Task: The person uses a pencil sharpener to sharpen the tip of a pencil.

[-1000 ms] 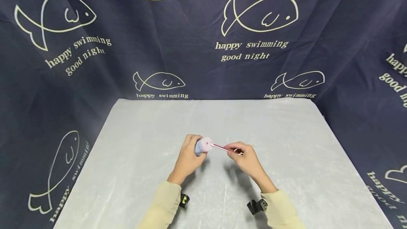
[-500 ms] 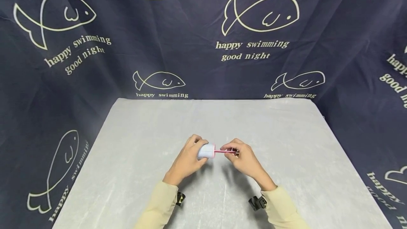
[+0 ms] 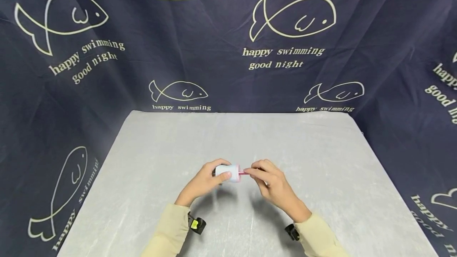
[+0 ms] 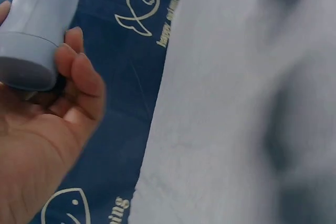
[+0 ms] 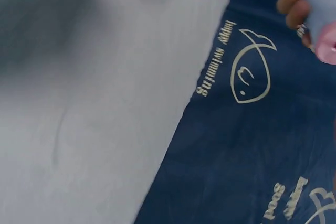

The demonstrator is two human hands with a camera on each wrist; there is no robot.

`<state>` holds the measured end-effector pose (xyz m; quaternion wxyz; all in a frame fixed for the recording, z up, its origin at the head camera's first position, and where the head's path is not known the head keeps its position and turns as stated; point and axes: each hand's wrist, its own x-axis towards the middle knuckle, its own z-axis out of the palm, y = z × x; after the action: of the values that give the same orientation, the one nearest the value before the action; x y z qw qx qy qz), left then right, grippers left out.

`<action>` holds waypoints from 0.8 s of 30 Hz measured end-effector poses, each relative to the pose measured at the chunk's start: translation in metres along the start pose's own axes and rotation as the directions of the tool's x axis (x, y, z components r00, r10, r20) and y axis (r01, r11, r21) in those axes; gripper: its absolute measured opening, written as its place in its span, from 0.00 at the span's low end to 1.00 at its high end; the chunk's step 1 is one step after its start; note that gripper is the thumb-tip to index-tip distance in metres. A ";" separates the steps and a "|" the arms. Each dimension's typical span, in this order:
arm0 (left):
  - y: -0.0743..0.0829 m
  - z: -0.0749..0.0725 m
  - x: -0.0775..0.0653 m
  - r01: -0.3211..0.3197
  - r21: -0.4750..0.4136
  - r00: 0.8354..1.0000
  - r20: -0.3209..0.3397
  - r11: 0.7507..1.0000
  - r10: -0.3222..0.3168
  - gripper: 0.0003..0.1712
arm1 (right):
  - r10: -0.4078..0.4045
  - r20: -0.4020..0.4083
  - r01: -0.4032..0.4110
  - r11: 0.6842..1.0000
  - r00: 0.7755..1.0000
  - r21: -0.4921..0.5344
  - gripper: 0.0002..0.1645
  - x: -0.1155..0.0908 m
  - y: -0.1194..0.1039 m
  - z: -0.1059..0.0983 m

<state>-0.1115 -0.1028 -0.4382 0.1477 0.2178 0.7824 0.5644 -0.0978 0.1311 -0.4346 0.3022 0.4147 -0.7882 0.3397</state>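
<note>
A light blue, waisted pencil sharpener (image 3: 233, 171) with a pink end lies sideways in my left hand (image 3: 201, 179), above the table. My left fingers and thumb grip its body; the left wrist view shows the rounded blue base of the sharpener (image 4: 37, 22) and curled fingers (image 4: 86, 77). Part of a dark object shows behind it, too hidden to identify. A red pencil (image 3: 242, 173) enters the hole in the pink end. My right hand (image 3: 273, 183) pinches the pencil close to that end. From the right wrist, the pink end (image 5: 327, 43) is visible at the frame edge.
A pale grey cloth covers the table (image 3: 171, 138). Dark blue curtain fabric (image 3: 228, 43) with fish drawings and lettering hangs behind and along both sides. Black wrist cameras (image 3: 197, 225) sit by both cream sleeves (image 3: 166, 229).
The pencil has gone from the hole's mouth into the sharpener, and less of it shows. The sharpener has turned level to face right. My right fingers have shifted on the pencil.
</note>
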 end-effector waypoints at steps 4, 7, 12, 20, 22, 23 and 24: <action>-0.004 -0.001 0.000 0.093 -0.174 0.994 0.076 0.980 -0.081 0.18 | -0.225 -0.021 0.218 0.963 0.974 -0.160 0.18 -0.002 -0.002 0.004; -0.006 0.000 0.000 0.172 -0.244 0.982 0.114 0.954 -0.148 0.19 | -0.311 -0.011 0.299 0.922 0.950 -0.246 0.17 -0.005 -0.002 0.006; -0.005 0.008 0.001 0.171 -0.244 0.980 0.145 0.955 -0.138 0.19 | -0.342 -0.049 0.316 0.907 0.939 -0.278 0.14 -0.009 -0.002 0.010; -0.004 0.028 -0.004 -0.114 0.034 0.993 -0.006 0.993 0.114 0.16 | 0.309 0.133 -0.323 0.941 0.942 0.101 0.11 -0.007 -0.016 -0.002; -0.004 0.031 -0.007 -0.231 0.180 0.971 -0.027 0.956 0.239 0.19 | 0.515 0.296 -0.583 0.780 0.805 0.227 0.08 -0.006 -0.017 -0.007; -0.005 0.032 -0.008 -0.304 0.258 0.947 -0.023 0.917 0.320 0.21 | 0.577 0.372 -0.679 0.683 0.727 0.269 0.08 -0.004 -0.017 -0.010; -0.006 0.033 -0.008 -0.373 0.329 0.916 -0.017 0.868 0.401 0.22 | 0.617 0.442 -0.754 0.589 0.651 0.290 0.09 -0.003 -0.016 -0.012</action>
<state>-0.0896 -0.0814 -0.4546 -0.0387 0.3671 0.8090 0.4574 -0.0799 0.1351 -0.4251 -0.0800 0.1775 -0.8211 0.5365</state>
